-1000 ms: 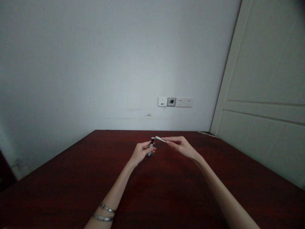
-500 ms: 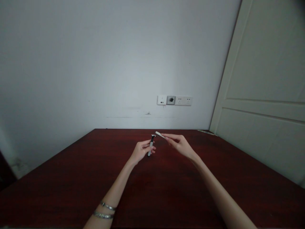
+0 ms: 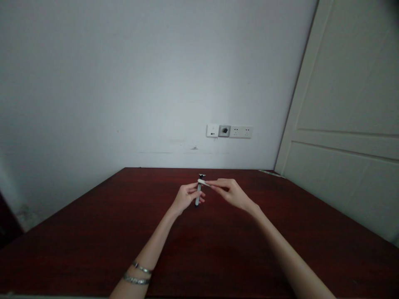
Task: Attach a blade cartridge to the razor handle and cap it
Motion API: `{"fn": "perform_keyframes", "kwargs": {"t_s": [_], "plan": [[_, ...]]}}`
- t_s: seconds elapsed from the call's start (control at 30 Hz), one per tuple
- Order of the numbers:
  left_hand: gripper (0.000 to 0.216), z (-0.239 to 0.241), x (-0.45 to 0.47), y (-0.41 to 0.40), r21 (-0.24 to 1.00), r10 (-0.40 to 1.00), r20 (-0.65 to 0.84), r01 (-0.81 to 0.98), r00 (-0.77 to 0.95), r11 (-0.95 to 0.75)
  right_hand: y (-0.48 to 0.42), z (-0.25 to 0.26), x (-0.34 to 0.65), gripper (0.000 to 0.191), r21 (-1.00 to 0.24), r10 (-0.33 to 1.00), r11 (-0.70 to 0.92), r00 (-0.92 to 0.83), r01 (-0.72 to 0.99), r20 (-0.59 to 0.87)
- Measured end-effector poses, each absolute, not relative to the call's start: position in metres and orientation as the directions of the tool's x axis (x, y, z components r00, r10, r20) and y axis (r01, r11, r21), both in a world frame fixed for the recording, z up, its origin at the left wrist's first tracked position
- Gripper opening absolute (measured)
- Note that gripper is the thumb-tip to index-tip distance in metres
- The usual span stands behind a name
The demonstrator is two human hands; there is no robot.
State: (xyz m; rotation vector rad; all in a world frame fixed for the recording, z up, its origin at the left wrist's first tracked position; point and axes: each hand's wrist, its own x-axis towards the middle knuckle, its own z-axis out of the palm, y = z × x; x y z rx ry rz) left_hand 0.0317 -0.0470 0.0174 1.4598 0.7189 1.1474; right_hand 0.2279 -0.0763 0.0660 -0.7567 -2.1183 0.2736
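Observation:
My left hand (image 3: 186,197) is closed round a slim grey stick-like tool with a dark head (image 3: 199,189), held nearly upright above the dark red table (image 3: 93,232). My right hand (image 3: 229,192) pinches a small white strip (image 3: 204,182) between thumb and fingers. The strip's free end touches the tool just below its head. I cannot make out what either item is. Two silver bangles sit on my left wrist (image 3: 137,274).
A white wall stands behind the table with a row of sockets (image 3: 229,131). A pale door (image 3: 349,124) fills the right side. A thin flat thing (image 3: 270,172) lies at the table's far right corner.
My right hand has come left and slightly down, bringing the white strip from beside the tool's head onto it. My left hand has stayed almost still.

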Motion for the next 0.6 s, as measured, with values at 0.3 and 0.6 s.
{"fn": "perform_keyframes", "kwargs": {"t_s": [0.3,0.6], "plan": [[0.046,0.02,0.034,-0.051,0.957,0.912,0.263,-0.202,0.315,-0.207,-0.064,0.062,0.234,0.032,-0.329,0.606,0.73,-0.345,0.599,0.716],[0.049,0.021,0.034,-0.052,0.962,0.908,0.249,-0.192,0.336,-0.193,-0.063,0.061,0.236,0.03,-0.39,0.593,0.749,-0.28,0.535,0.755]]}}
